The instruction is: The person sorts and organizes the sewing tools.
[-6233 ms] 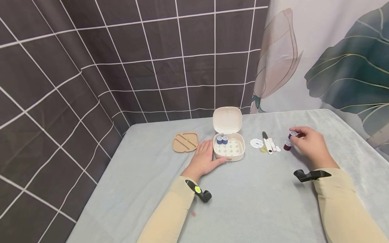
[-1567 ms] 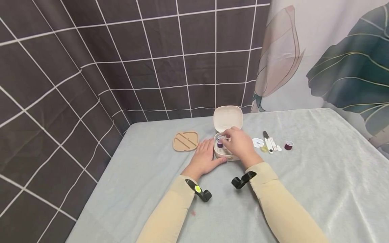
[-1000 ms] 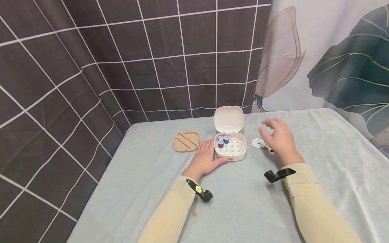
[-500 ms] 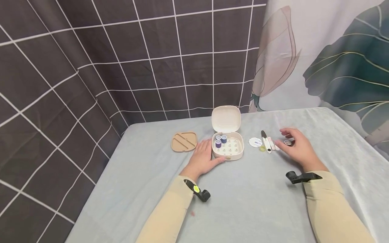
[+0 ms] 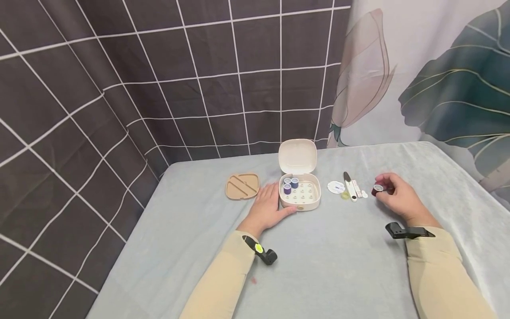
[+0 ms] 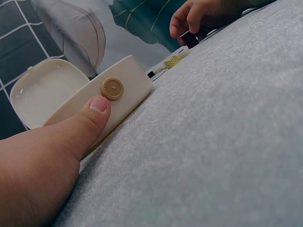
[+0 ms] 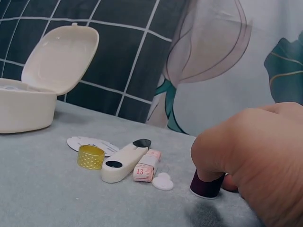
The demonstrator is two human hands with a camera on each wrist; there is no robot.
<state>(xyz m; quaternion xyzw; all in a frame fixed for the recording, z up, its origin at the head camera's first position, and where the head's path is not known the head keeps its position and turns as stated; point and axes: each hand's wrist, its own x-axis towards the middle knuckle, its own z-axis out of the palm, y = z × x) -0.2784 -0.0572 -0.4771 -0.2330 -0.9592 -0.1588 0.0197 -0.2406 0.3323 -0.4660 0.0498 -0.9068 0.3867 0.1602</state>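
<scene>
A dark curtain (image 5: pixel 215 99) with a white grid and a pale curtain (image 5: pixel 410 31) printed with large leaves hang behind a table (image 5: pixel 330 274) spread with grey, velvety cloth. The person's left hand (image 5: pixel 264 210) lies with its fingers extended along the near-left side of a cream box (image 5: pixel 311 205), gripping nothing, its thumb against the front wall just by a tan button (image 6: pixel 112 89). The box's lid (image 5: pixel 298 157) stands raised beyond that hand. Inside, over rows of small pegs, two blue spools (image 5: pixel 295 183) sit at the back left, with a purple spool (image 5: pixel 287 189) in front of one. Just past the left fingertips lies a flat tan tray (image 5: pixel 233 188) with slanting ridges. Well apart, the right hand (image 5: pixel 404 199) pinches a dark red spool (image 7: pixel 206 185) between thumb and fingers; whether it touches the cloth is hard to tell. Between the hands, nearest the right one, lie a white heart-shaped piece (image 7: pixel 163 182), a tape measure (image 7: pixel 146 166), white snips (image 7: pixel 124 163) with a black end, a yellow thimble (image 7: pixel 91 158) and a round white card (image 5: pixel 336 187).
</scene>
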